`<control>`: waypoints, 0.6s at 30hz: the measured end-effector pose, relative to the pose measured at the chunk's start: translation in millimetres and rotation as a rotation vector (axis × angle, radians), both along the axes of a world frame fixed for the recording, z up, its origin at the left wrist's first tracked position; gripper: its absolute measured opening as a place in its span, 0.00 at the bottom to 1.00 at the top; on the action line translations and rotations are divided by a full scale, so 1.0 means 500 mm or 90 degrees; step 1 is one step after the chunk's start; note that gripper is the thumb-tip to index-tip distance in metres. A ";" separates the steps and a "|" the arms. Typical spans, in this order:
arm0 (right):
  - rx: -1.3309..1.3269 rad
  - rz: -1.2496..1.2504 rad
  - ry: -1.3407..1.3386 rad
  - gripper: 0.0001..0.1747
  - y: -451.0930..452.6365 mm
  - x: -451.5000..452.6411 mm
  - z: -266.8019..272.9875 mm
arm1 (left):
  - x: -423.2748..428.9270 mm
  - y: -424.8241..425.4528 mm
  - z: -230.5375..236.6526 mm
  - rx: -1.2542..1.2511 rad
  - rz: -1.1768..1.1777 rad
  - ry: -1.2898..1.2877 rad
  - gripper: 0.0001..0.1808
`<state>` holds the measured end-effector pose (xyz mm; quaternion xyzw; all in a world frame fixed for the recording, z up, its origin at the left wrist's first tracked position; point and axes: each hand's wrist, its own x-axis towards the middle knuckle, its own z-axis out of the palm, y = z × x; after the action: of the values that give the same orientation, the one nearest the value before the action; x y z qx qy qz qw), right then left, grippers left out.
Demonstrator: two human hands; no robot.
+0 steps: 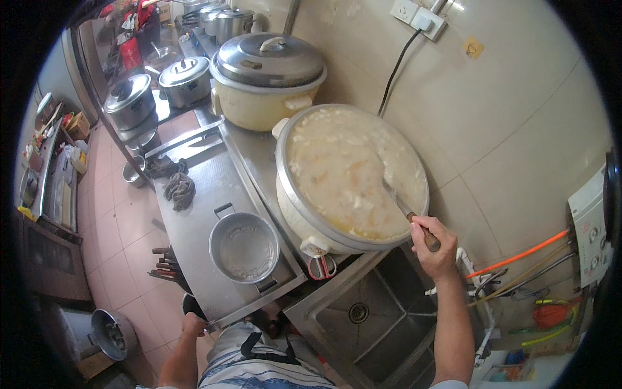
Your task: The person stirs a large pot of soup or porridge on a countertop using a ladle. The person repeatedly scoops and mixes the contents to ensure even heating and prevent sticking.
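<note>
My right hand grips the wooden handle of a metal utensil. Its metal shaft slants into a large cooker pot; the working end is hidden under the contents. Pale, cloudy porridge-like food with lumps and orange bits fills this pot almost to the rim. My left hand is low by the front corner of the steel table, fingers curled, beside a small dark-looking pot. Whether it holds that pot or the table edge cannot be told.
An aluminium pot and grey rags lie on the table. Red-handled scissors are below the cooker. A steel sink is at front right, a lidded rice cooker behind. Knife handles stick out at the table's left side.
</note>
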<state>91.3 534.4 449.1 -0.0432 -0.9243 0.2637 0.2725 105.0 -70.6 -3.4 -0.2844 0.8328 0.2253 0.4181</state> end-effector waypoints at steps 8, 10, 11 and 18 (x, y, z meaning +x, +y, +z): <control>-0.204 -0.095 -0.067 0.07 -0.043 0.029 0.037 | -0.032 0.024 0.060 -0.013 -0.145 -0.022 0.14; -0.234 -0.102 -0.091 0.07 -0.062 0.034 0.056 | -0.023 0.014 0.053 -0.006 -0.088 0.006 0.14; -0.249 -0.106 -0.102 0.08 -0.072 0.035 0.067 | -0.018 0.000 0.042 -0.005 -0.144 0.029 0.15; -0.346 -0.126 -0.143 0.09 -0.139 0.018 0.104 | -0.015 -0.019 -0.028 0.028 -0.259 0.073 0.15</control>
<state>100.2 464.7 500.9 -0.2333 -0.8355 0.4670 0.1713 97.2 -80.1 -17.7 -0.0876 0.8903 0.1701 0.4133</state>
